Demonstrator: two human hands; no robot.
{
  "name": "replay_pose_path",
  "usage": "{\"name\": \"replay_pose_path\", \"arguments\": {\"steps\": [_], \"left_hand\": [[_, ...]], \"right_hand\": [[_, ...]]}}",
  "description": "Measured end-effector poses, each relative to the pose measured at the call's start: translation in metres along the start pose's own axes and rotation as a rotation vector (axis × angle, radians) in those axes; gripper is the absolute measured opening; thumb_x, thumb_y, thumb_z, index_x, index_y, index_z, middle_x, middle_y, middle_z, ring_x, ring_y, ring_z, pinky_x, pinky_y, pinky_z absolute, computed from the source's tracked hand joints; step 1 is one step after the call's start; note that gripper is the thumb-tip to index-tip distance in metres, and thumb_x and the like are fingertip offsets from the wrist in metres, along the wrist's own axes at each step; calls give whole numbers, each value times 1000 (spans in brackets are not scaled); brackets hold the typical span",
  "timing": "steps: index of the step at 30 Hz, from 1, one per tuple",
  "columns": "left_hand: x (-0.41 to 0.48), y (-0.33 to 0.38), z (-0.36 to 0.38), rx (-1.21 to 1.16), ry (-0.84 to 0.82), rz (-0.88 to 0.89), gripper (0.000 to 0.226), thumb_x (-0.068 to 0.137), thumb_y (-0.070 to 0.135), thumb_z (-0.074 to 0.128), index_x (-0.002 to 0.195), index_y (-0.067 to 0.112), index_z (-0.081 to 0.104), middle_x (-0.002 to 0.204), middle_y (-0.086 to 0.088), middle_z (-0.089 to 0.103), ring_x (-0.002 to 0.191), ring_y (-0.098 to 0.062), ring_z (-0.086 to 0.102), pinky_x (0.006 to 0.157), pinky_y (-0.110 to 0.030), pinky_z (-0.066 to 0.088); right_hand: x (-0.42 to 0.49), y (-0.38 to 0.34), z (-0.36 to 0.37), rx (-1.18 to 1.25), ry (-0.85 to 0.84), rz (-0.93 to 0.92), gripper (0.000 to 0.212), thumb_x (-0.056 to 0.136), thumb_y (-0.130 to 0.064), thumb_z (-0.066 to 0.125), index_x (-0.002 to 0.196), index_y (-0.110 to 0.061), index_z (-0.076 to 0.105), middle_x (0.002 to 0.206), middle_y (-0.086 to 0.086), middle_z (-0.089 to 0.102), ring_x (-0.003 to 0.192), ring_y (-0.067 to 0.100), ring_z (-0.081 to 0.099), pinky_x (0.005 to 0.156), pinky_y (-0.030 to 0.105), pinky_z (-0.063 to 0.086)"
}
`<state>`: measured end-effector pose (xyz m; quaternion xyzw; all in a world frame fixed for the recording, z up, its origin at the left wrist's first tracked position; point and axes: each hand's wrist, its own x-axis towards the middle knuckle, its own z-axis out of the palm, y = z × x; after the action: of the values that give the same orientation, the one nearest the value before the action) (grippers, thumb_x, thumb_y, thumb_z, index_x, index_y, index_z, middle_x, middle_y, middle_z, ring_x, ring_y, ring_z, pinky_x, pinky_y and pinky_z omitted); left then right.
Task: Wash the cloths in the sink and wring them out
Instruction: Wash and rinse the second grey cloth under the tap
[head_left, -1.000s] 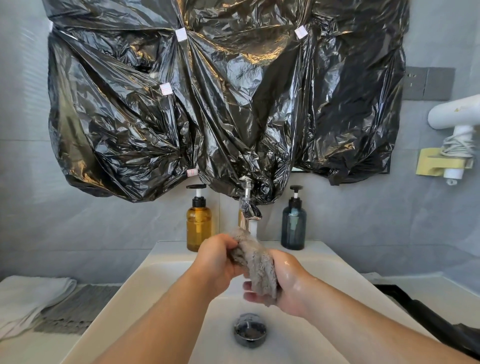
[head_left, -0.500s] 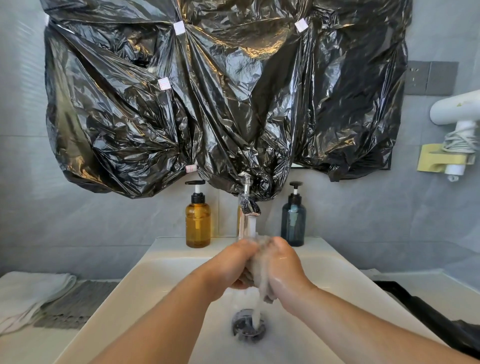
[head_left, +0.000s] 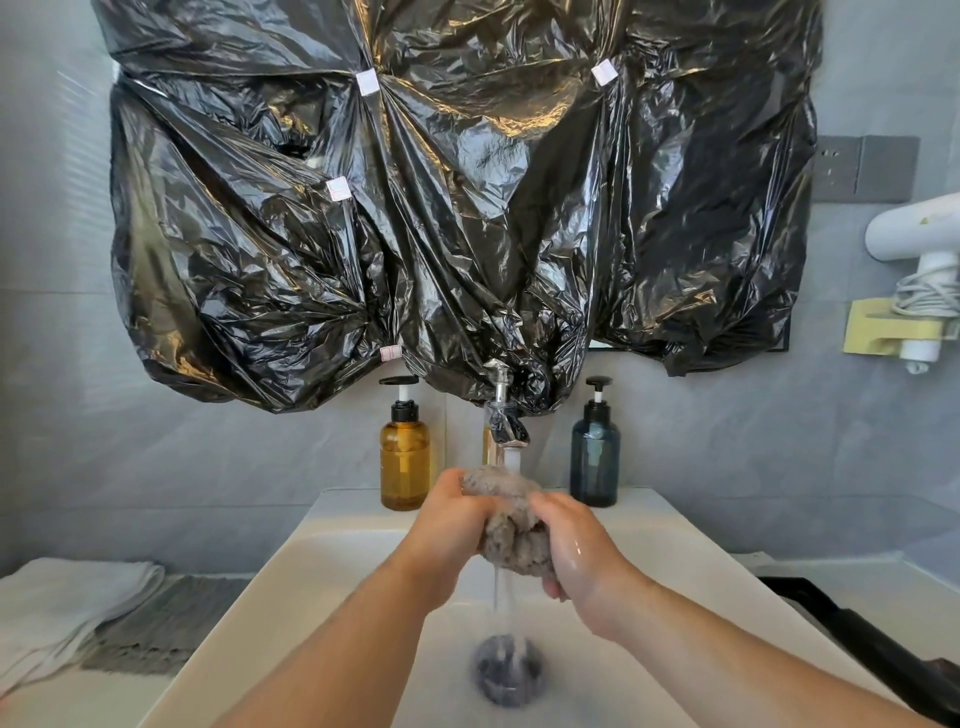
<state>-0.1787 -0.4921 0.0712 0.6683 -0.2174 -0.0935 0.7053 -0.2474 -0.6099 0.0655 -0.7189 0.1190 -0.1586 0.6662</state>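
Note:
A wet grey cloth (head_left: 511, 525) is bunched between both hands over the white sink (head_left: 332, 571), right under the faucet (head_left: 504, 421). My left hand (head_left: 449, 525) grips its upper left part. My right hand (head_left: 576, 545) grips its lower right part, fingers curled round it. Water streams from the cloth down to the drain (head_left: 509, 670). On the counter at the left lie a folded white cloth (head_left: 62, 608) and a grey cloth (head_left: 166, 629).
An amber pump bottle (head_left: 404, 457) and a dark blue pump bottle (head_left: 595, 457) stand on the sink's back ledge beside the faucet. Black plastic sheeting (head_left: 457, 208) covers the wall above. A white hair dryer (head_left: 919, 260) hangs at the right. A black object (head_left: 857, 634) lies at right.
The hands pressed together over the cloth under the running water, then drew apart, so the bunched cloth shows between them again. Water now runs off it to the drain.

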Motion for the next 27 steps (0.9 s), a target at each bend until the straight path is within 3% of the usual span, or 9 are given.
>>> {"name": "replay_pose_path", "arguments": {"steps": [4,6,8,13,17,19,21,23,27], "left_hand": [[-5,-3,13,-144,165,-47,4,93,16,51,97,15,53,93,-12,62,87,-25,62,69,-35,49],[-4,-8,16,-112,159,-76,25,93,33,45,80,13,53,81,-11,57,77,-24,57,64,-34,44],[0,-13,15,47,142,-65,31,97,36,42,91,10,57,82,-9,58,75,-22,59,65,-34,45],[-6,-7,12,263,-69,-68,41,107,29,31,100,7,65,80,-8,69,69,-17,68,56,-24,48],[-12,1,14,185,-149,-84,42,108,39,34,110,16,70,97,-5,78,91,-20,75,76,-33,61],[-13,3,9,153,-234,-101,35,99,44,53,120,19,66,106,-8,76,96,-22,74,81,-36,61],[-10,4,2,127,-304,-146,44,85,29,70,126,20,57,114,-14,71,100,-28,72,85,-43,61],[-8,6,0,99,-294,-156,43,87,5,69,125,17,53,114,-18,70,98,-33,72,81,-46,62],[-5,5,4,38,0,-54,36,91,-11,48,116,13,55,111,-19,67,99,-36,70,84,-54,60]], "right_hand": [[-7,7,20,-10,23,-70,23,108,-30,36,113,-17,53,99,8,62,77,15,59,42,16,43],[-5,14,27,-73,32,-124,31,109,-39,29,115,-21,53,104,8,65,92,20,66,61,28,57],[-1,19,29,-183,40,-177,37,108,-45,26,115,-26,58,103,6,68,95,21,68,78,40,61],[6,15,23,150,47,-16,26,102,-31,55,89,-14,69,68,9,68,66,28,68,60,35,54],[17,15,5,-134,155,-222,31,107,-28,45,83,-18,62,81,3,68,85,25,66,76,34,53],[15,9,-1,-193,184,-293,31,108,-28,42,85,-18,60,86,7,68,87,25,67,81,42,56],[18,6,-6,-195,245,-343,31,108,-24,41,84,-14,57,85,10,65,83,25,64,78,45,55],[19,3,-9,-191,280,-362,28,107,-20,41,86,-7,53,82,9,61,78,23,59,70,39,52],[15,4,-4,-87,245,-297,8,105,-15,45,101,-19,50,93,10,61,78,26,61,57,33,48]]}}
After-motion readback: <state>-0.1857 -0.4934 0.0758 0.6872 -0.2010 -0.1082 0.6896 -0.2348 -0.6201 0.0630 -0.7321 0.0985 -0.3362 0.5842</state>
